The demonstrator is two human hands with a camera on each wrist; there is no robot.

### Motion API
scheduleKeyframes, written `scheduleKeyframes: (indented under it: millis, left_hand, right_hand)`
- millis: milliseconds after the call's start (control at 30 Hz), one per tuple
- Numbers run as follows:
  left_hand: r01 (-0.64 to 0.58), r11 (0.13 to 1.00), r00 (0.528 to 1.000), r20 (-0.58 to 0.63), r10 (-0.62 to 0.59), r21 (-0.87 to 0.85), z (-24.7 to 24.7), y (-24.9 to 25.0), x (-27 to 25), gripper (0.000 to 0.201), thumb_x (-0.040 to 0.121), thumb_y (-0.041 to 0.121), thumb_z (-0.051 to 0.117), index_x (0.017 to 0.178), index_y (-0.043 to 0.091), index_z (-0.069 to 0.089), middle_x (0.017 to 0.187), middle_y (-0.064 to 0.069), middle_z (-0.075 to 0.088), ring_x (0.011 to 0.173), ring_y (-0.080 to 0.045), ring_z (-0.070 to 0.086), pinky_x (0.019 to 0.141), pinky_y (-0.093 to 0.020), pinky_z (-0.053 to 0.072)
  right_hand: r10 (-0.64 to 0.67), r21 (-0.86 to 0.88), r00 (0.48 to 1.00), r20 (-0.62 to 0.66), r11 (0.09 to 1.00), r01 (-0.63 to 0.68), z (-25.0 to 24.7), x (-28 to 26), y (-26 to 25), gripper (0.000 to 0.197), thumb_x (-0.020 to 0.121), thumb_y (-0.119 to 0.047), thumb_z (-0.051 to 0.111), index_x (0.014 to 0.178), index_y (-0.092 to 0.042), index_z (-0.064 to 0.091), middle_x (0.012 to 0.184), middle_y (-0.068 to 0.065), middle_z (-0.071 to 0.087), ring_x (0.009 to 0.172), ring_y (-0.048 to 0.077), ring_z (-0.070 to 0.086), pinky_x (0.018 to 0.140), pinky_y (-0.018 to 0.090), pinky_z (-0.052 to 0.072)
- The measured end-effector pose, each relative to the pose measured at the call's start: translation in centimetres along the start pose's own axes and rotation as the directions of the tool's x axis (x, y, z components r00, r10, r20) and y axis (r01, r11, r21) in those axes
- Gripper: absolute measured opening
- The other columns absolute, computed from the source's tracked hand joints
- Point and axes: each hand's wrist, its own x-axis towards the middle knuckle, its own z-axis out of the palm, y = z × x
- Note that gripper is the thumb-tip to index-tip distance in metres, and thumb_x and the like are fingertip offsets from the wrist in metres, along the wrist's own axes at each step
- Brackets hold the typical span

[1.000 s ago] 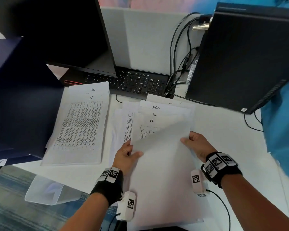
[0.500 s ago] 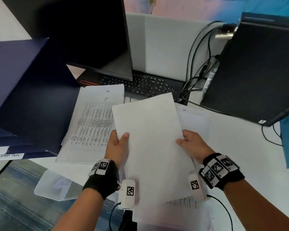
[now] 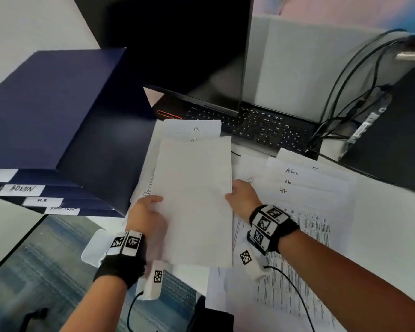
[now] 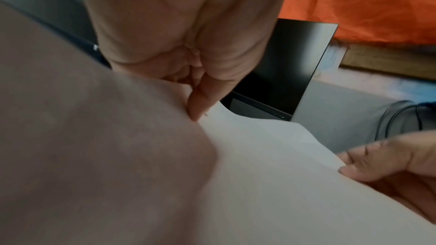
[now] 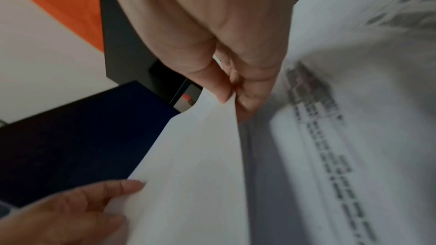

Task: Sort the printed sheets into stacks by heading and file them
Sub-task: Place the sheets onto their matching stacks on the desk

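A: Two hands on one sheet; the left hand pinches its left edge, thumb on top, and the right hand pinches the right edge; the held sheet hangs blank side up over the left stack, where "HR" and "IT" headings peek out.

B: I'd lower it level, square the far corners first, then let go with both hands together; otherwise it skews.

A: Counts?

B: Two paper piles, the left stack and a fanned pile on the right; three labelled folders at least, stacked just beside the left stack; one keyboard behind.
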Motion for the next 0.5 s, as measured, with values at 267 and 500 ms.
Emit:
scheduleKeyframes:
  millis: [267,500]
  left_hand:
    - [-0.103,0.839,0.994,0.018,0.111,0.535,-0.5,-1.0,3.0,0.054,0.080,0.015,0.065,0.132,0.016,0.050,0.153,-0.012,0.018,0.135,-0.037,0.024,0.106,-0.048,0.032]
    - [-0.182,0.780,0.971,0.235,0.047,0.599,1.2,0.1,2.3,0.055,0.086,0.040,0.057,0.135,0.021,0.041,0.148,-0.006,0.028,0.134,-0.031,0.029,0.105,-0.044,0.034]
  right_hand:
    - [0.105,-0.072,0.993,-0.054,0.991,-0.109,5.0,2.1,-1.4,0.026,0.082,0.004,0.051,0.103,-0.009,0.042,0.082,0.007,0.053,0.080,0.030,0.060,0.073,0.042,0.058]
    - [0.043,-0.151,0.999,-0.020,0.987,-0.046,5.5,2.7,-2.1,0.018,0.084,0.001,0.054,0.100,-0.005,0.060,0.090,0.004,0.055,0.085,0.028,0.060,0.078,0.035,0.054]
